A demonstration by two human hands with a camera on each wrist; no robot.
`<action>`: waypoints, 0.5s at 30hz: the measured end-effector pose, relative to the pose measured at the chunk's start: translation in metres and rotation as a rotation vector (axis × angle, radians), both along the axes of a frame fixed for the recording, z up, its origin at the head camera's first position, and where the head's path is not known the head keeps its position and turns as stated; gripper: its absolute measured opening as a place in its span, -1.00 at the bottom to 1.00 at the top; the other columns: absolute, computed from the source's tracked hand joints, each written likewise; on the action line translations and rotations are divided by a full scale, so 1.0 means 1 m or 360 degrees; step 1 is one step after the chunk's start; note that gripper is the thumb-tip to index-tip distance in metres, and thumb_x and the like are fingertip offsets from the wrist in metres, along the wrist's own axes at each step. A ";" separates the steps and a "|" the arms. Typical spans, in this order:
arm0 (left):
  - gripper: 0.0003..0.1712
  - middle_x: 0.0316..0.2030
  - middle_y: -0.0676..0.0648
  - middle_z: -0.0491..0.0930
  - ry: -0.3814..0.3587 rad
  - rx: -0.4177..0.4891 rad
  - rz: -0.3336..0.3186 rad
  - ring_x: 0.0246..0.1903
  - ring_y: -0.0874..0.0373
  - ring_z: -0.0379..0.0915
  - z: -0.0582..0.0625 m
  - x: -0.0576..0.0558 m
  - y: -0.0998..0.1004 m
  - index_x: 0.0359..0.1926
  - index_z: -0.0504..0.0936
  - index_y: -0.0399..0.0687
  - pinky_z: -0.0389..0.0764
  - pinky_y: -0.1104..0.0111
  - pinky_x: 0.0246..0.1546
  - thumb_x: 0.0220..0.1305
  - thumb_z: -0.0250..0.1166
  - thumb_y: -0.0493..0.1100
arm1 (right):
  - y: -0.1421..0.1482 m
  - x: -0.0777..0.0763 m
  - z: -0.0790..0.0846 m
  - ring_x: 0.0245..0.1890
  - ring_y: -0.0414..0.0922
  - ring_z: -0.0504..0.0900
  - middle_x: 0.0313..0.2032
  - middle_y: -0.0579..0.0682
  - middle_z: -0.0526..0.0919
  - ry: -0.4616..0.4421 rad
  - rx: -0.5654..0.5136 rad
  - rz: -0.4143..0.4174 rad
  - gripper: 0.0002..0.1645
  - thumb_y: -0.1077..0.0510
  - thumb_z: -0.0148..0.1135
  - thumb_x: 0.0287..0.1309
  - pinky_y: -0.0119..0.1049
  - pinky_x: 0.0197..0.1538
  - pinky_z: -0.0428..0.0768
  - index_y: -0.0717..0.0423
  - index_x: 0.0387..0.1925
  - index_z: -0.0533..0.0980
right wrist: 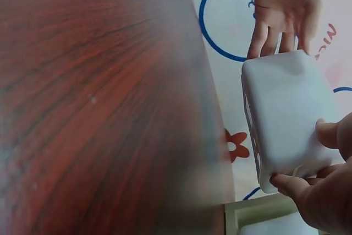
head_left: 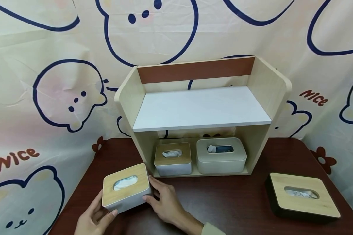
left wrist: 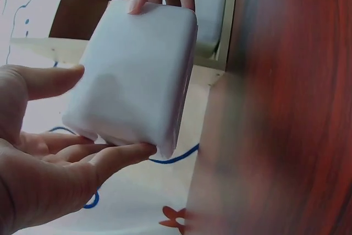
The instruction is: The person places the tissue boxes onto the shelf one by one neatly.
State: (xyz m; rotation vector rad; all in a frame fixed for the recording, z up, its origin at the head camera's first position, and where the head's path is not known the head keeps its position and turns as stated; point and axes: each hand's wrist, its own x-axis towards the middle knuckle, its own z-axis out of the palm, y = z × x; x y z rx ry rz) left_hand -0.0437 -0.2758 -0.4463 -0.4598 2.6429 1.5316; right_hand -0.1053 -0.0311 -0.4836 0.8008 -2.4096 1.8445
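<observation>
Both hands hold a white tissue box with a light wood lid [head_left: 127, 195], raised above the dark table and tilted. White tissue shows in the lid's oval slot. My left hand [head_left: 94, 216] grips the box's left end, thumb on the near side. At the right end, my right hand [head_left: 166, 201] grips it with the thumb in front and fingers behind. The left wrist view shows the smooth white side of the box [left wrist: 135, 75] between the left hand [left wrist: 60, 163] and the right hand's fingers. In the right wrist view, the right hand [right wrist: 324, 191] pinches the near end.
Behind the held box stands a two-level shelf [head_left: 200, 107]. Its lower level holds a smaller wood-lidded tissue box [head_left: 173, 168] and a cream tissue box [head_left: 222, 164]. A black tissue box with a wood lid [head_left: 307, 207] lies at the right of the table [head_left: 223, 202]. Patterned cloth hangs behind.
</observation>
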 end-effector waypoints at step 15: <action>-0.03 0.47 -0.40 0.38 0.0298 -0.0113 0.0017 0.22 -0.43 0.62 0.005 0.011 0.036 0.64 0.22 -0.32 0.83 0.09 -0.08 0.31 0.47 -0.42 | 0.036 0.012 0.020 0.45 0.05 0.46 0.48 0.33 0.44 -0.0133 -0.0048 -0.0094 -0.17 0.05 0.41 0.42 -0.24 0.26 0.67 0.38 0.52 0.35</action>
